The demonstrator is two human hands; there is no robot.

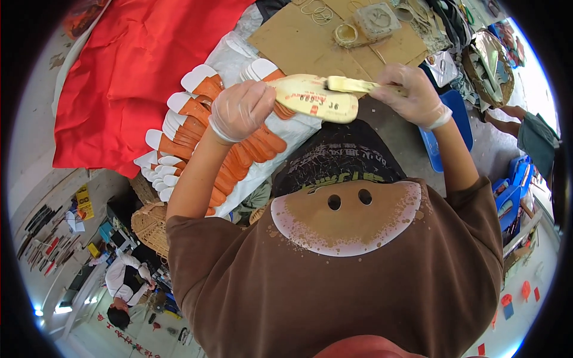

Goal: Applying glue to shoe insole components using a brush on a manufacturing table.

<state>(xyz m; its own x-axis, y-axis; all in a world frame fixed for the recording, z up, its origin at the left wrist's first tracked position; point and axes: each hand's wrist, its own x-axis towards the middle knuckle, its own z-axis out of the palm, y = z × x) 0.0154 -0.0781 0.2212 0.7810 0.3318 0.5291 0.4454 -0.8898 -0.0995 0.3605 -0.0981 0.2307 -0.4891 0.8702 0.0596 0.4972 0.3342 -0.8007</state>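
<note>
At the upper centre of the frame, your left hand (243, 110) grasps a pale sole-shaped piece (310, 102) and your right hand (412, 94) a brush (353, 85).

Your left fingers close round the piece's left end, your right around the handle, with the brush head over the wide end's upper edge; whether it touches, you cannot tell from here. Even, light strokes toward the rim should serve best, with your left fingertips kept off the brushed face. Towards the top, a round pot (337, 37) sits on cardboard (292, 37), contents unclear; at upper right a woven basket (505, 89) holds pale, tangled items, and a blue tray (458, 122) lies below your right hand.
</note>
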